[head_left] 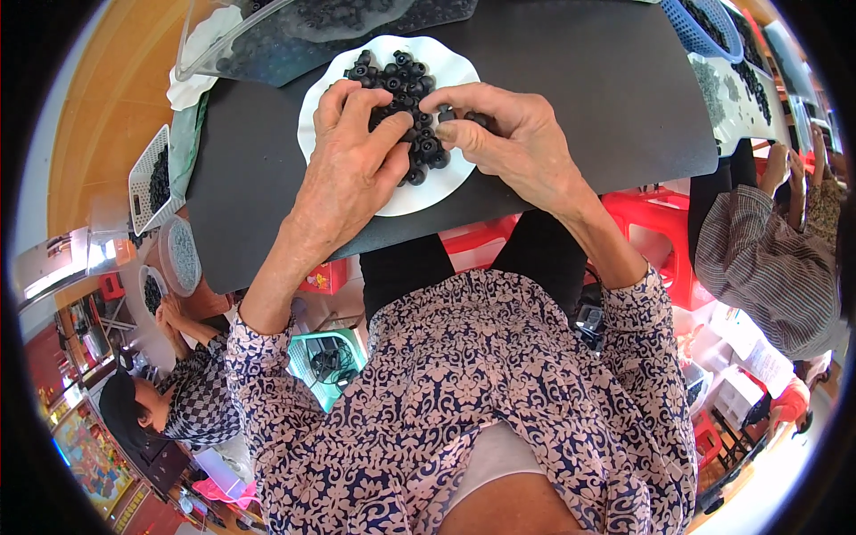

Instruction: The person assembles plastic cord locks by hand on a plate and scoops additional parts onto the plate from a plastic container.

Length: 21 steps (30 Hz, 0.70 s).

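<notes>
A white plate (323, 105) with a scalloped rim lies on the dark table and holds a heap of small round black parts (415, 87), several with a hole in the face. Over the heap's left side, my left hand (349, 160) has its fingers apart and bent down, their tips touching the parts. At the plate's right side, my right hand (522, 143) pinches a small round black part (447, 114) between thumb and forefinger. Another black piece (478, 119) shows in the curl of that hand.
Beyond the plate stands a clear plastic bin (294, 45) with more black parts. A white basket (147, 183) is at the left and a blue basket (704, 31) at the far right. The dark tabletop (615, 107) has a rounded edge. Other people sit on both sides.
</notes>
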Motion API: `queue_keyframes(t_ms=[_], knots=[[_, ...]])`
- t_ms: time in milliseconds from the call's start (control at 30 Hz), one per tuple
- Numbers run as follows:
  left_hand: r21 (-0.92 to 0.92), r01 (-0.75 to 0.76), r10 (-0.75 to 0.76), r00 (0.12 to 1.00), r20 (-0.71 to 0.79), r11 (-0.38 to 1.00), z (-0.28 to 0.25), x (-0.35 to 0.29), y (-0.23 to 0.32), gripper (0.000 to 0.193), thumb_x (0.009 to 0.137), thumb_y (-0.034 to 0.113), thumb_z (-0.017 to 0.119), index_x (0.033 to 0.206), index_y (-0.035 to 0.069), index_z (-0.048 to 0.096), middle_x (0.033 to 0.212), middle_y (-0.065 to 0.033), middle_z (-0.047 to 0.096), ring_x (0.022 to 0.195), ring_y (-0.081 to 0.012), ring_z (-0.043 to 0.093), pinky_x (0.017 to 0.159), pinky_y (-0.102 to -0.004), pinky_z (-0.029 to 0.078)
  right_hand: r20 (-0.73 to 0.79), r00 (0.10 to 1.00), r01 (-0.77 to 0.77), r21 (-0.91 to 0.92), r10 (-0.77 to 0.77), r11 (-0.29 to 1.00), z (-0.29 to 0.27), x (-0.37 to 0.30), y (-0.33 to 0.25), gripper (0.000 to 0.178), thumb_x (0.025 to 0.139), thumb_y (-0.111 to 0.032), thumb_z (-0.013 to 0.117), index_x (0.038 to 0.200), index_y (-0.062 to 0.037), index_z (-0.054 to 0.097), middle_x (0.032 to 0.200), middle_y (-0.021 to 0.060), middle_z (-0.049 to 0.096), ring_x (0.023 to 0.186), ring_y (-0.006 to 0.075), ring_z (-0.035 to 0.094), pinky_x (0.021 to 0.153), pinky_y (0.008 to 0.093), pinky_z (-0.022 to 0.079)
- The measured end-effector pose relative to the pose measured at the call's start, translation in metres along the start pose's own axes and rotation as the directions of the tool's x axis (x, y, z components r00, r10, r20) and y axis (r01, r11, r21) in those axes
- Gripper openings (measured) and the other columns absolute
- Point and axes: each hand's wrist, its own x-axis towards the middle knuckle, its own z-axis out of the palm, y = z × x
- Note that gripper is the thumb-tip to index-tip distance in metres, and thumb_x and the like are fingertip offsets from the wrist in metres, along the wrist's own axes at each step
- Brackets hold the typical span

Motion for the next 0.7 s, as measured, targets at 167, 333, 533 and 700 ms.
queue_keyframes(t_ms=[167, 333, 533, 700], knots=[[-0.219, 0.035, -0.072, 0.984, -0.164, 0.975, -0.007, -0.001, 0.006, 0.024, 0.082, 0.004, 0.063, 0.105, 0.002, 0.064, 0.095, -0.0082, 0.062, 0.101, -0.0248, 0.055, 0.090, -0.0329, 0.045, -0.038, 0.993, 0.115, -0.008, -0.116, 0.993, 0.000, 0.000, 0.007, 0.023, 0.091, -0.021, 0.066, 0.105, -0.0017, 0.068, 0.071, -0.0013, 0.060, 0.058, 0.0021, 0.046, 0.049, 0.0180, 0.036], [-0.884, 0.362, -0.532, 0.831, 0.162, 0.297, -0.007, -0.010, 0.021, 0.021, 0.095, 0.012, 0.056, 0.108, -0.003, 0.063, 0.094, -0.0049, 0.067, 0.083, -0.0078, 0.060, 0.077, -0.0217, 0.047, -0.079, 0.973, 0.207, -0.133, -0.219, 0.969, 0.009, 0.005, 0.008, 0.022, 0.092, -0.018, 0.065, 0.101, 0.0012, 0.068, 0.071, -0.0014, 0.061, 0.058, 0.0027, 0.048, 0.049, 0.0190, 0.038], [-0.708, 0.241, -0.461, 0.877, -0.133, 0.664, -0.007, -0.015, 0.026, 0.021, 0.085, 0.003, 0.062, 0.105, -0.001, 0.064, 0.093, -0.0098, 0.065, 0.087, -0.0175, 0.060, 0.079, -0.0280, 0.048, 0.071, 0.987, -0.156, 0.199, 0.145, 0.968, 0.017, 0.013, -0.006, 0.027, 0.098, -0.023, 0.052, 0.103, 0.0012, 0.064, 0.077, 0.0010, 0.058, 0.061, 0.0045, 0.049, 0.043, 0.0167, 0.028], [-0.171, -0.001, -0.080, 0.883, -0.463, 0.985, -0.007, -0.012, 0.039, 0.030, 0.069, -0.001, 0.070, 0.098, 0.002, 0.065, 0.098, -0.0115, 0.060, 0.099, -0.0307, 0.054, 0.093, -0.0412, 0.040, 0.164, 0.948, -0.318, 0.434, 0.272, 0.843, 0.030, 0.000, -0.015, 0.040, 0.101, -0.038, 0.046, 0.107, -0.0011, 0.060, 0.084, 0.0031, 0.055, 0.066, 0.0047, 0.052, 0.043, 0.0152, 0.028]])
